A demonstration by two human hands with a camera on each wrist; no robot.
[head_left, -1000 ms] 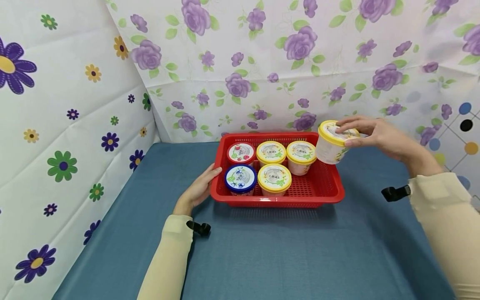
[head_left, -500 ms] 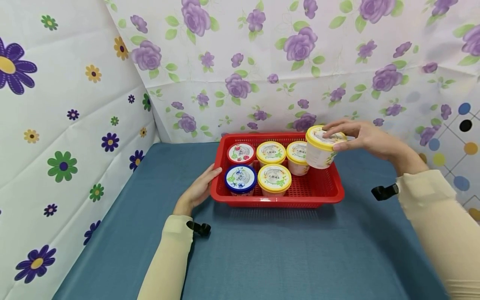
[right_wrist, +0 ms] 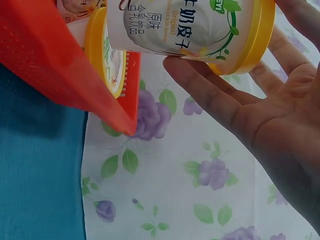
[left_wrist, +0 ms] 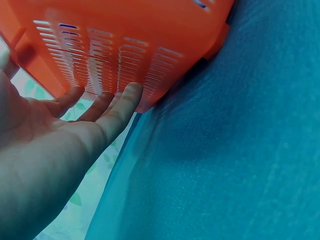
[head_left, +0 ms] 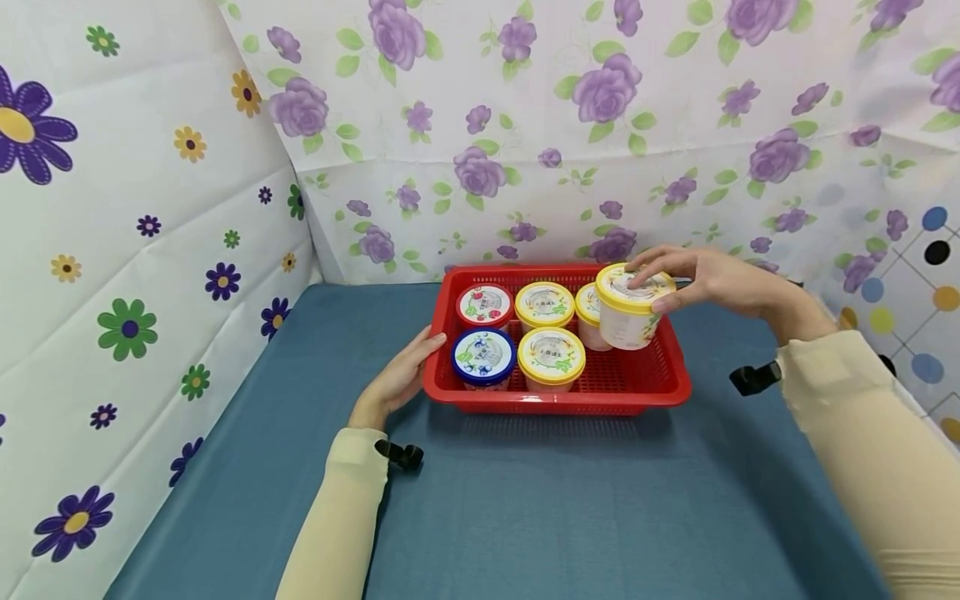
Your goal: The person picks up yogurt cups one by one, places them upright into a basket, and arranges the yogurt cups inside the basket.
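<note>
My right hand (head_left: pixel 712 279) pinches a yellow-lidded paper cup (head_left: pixel 626 325) by its lid, fingers over the top and thumb at the near edge. The cup is slightly tilted above the right part of the red plastic basket (head_left: pixel 555 403); Chinese lettering shows on its wall in the right wrist view. My left hand (head_left: pixel 397 379) holds the basket's left end, thumb at the rim and fingers (left_wrist: pixel 120 110) against the slotted wall. Inside stand a red-lidded cup (head_left: pixel 484 306), a blue-lidded cup (head_left: pixel 483 357) and three yellow-lidded cups (head_left: pixel 551 357), one partly hidden by the held cup.
The basket sits on a blue cloth (head_left: pixel 570 508) near the back of the table. Behind it rises a curtain (head_left: pixel 480 217) with purple roses; a flowered sheet (head_left: pixel 150 267) stands at the left and a dotted one (head_left: pixel 911 325) at the right.
My right hand has carried the cup leftward and down, from beyond the basket's right rim to over its right part. The left hand stays at the basket's end.
</note>
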